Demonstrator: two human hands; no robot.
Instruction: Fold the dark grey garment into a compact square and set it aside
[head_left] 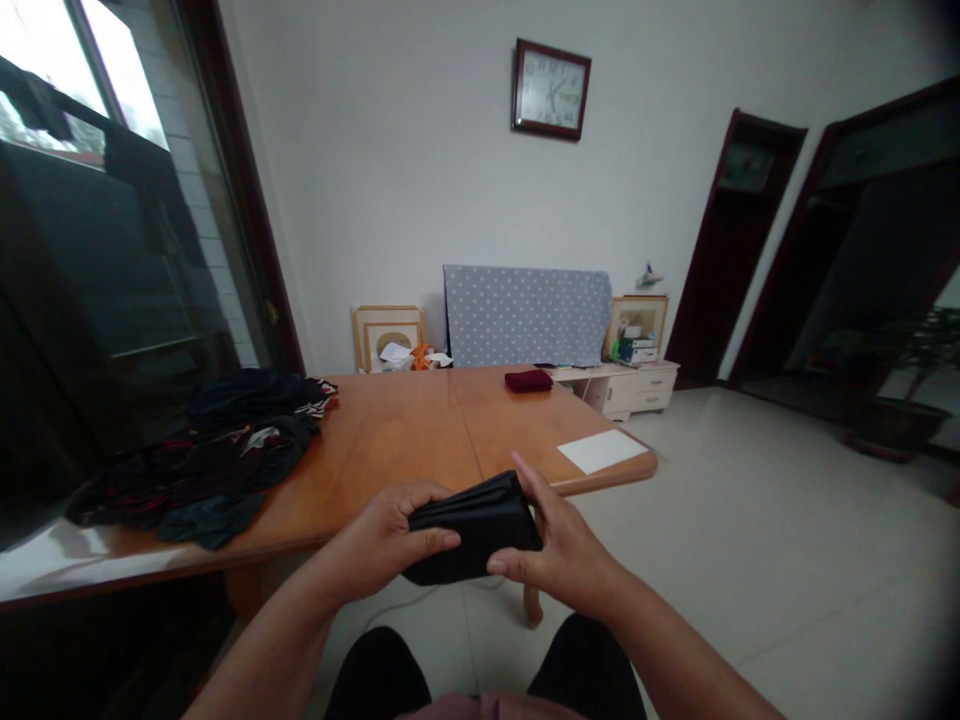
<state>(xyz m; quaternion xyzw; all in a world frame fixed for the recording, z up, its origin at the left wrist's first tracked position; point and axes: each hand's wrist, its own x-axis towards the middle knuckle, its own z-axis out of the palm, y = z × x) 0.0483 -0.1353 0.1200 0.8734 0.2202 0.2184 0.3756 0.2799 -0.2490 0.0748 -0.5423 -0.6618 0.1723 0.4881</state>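
Observation:
Both hands grip a folded black garment [480, 525], a compact bundle held in the air just off the table's front edge. Its stacked layers show along the upper side. My left hand [401, 535] clasps the left end, thumb across the near face and fingers mostly hidden behind. At the other end, my right hand [559, 545] has its thumb against the lower near corner and its index finger pointing up along the side. Farther back on the table lies a dark red folded cloth [529, 381]. A loose heap of dark clothes [225, 450] covers the table's left part.
The wooden table [397, 430] spans the view before me, with a white sheet [601, 451] near its right corner. Behind it stand a dotted blue-grey cover [529, 315], framed pictures and a white cabinet [641, 390]. A potted plant [900, 410] stands at the right.

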